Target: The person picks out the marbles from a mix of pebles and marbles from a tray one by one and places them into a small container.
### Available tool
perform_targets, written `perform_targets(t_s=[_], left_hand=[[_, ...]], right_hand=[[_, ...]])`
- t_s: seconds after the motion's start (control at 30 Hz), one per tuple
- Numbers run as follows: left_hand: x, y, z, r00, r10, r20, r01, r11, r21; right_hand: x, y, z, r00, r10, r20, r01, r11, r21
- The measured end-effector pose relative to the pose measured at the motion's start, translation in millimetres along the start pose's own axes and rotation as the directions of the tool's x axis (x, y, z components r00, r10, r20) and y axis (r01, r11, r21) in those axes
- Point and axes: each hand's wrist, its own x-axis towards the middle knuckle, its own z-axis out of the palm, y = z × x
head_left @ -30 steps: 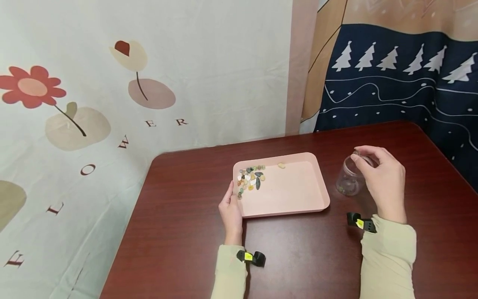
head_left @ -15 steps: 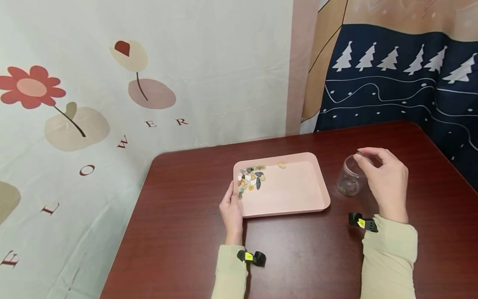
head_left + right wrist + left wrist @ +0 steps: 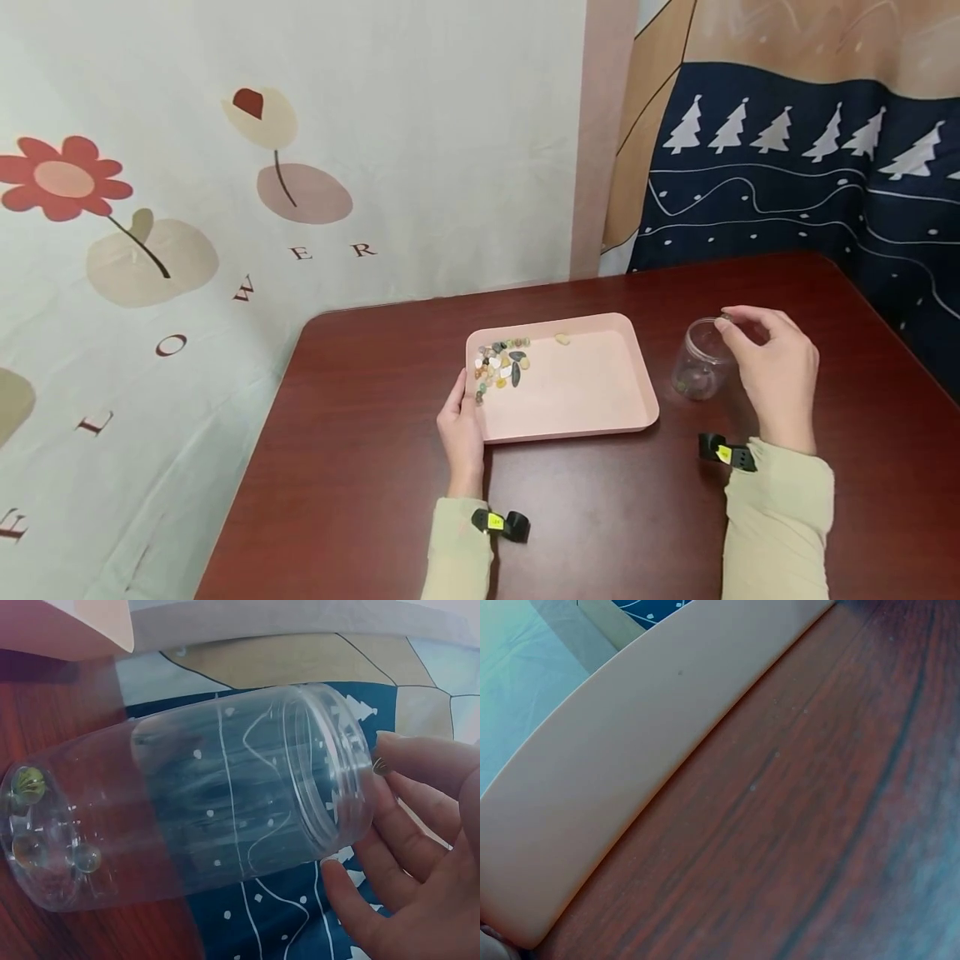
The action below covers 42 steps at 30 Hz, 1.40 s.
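Holding the tray (image 3: 577, 400) by its edge, the left hand (image 3: 462, 437) sits at the lower middle of the head view, thumb and fingers on the rim. At right, the right hand (image 3: 776, 375) pinches a marble (image 3: 726, 317) at the mouth of the clear jar (image 3: 696, 367). Mixed stones (image 3: 515, 374) and small beads (image 3: 480, 388) crowd the tray's left end, one pale pebble (image 3: 562, 339) lying apart near its top edge.

The left wrist view shows mainly the tray's outer wall and the table (image 3: 780, 825); finger detail is out of sight there.

In the right wrist view, a few marbles (image 3: 30, 785) lie in the jar's bottom at far left, reflections making the count uncertain. The pinched one is not yet in; judging by this, much seems left on the tray.
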Motion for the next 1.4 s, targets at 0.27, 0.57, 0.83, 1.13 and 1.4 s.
perform_targets(t_s=[0.27, 0.57, 0.83, 1.13, 1.4], left_hand=[[0.1, -0.2, -1.1, 0.999, 0.034, -0.005, -0.034, 0.999, 0.008], [-0.4, -0.3, -1.4, 0.999, 0.033, -0.006, -0.032, 0.999, 0.019], [-0.7, 0.9, -1.8, 1.000, 0.022, -0.003, -0.022, 0.999, 0.031], [-0.7, 0.0, -2.3, 1.000, 0.022, 0.017, -0.022, 1.000, 0.019], [-9.3, 19.7, -1.7, 1.000, 0.012, 0.018, -0.013, 0.999, 0.036]], right_hand=[[0.7, 5, 2, 0.999, 0.024, -0.024, -0.025, 1.000, -0.003], [1.0, 7, 3, 0.998, 0.035, -0.048, -0.035, 0.999, 0.001], [2.5, 8, 3, 0.999, 0.029, -0.045, -0.029, 1.000, -0.004], [2.2, 8, 3, 0.998, 0.021, -0.054, -0.021, 1.000, -0.003], [2.6, 10, 4, 0.999, 0.030, -0.041, -0.030, 1.000, 0.000]])
